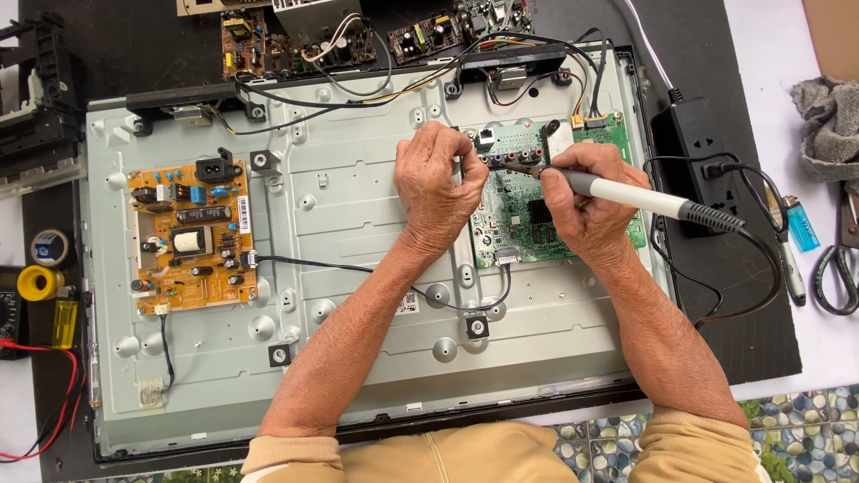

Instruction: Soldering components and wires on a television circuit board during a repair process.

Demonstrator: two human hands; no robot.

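Note:
A flat television lies face down with its silver metal back chassis [358, 295] exposed. A green circuit board [523, 219] is mounted at its upper right. My right hand [586, 201] grips a white and grey soldering iron [644, 199], its tip resting near the connectors at the board's top edge. My left hand [438, 192] is curled beside that tip, fingers pinched together at the board's left edge; what it pinches is too small to make out. An orange power board [190, 237] sits on the chassis at the left.
A black power strip [693, 156] lies right of the chassis, with a blue lighter [802, 225], scissors [839, 259] and a grey rag [828, 125] beyond it. Loose circuit boards [295, 36] lie at the top. A yellow solder spool [38, 283] and red meter leads [54, 394] sit at the left.

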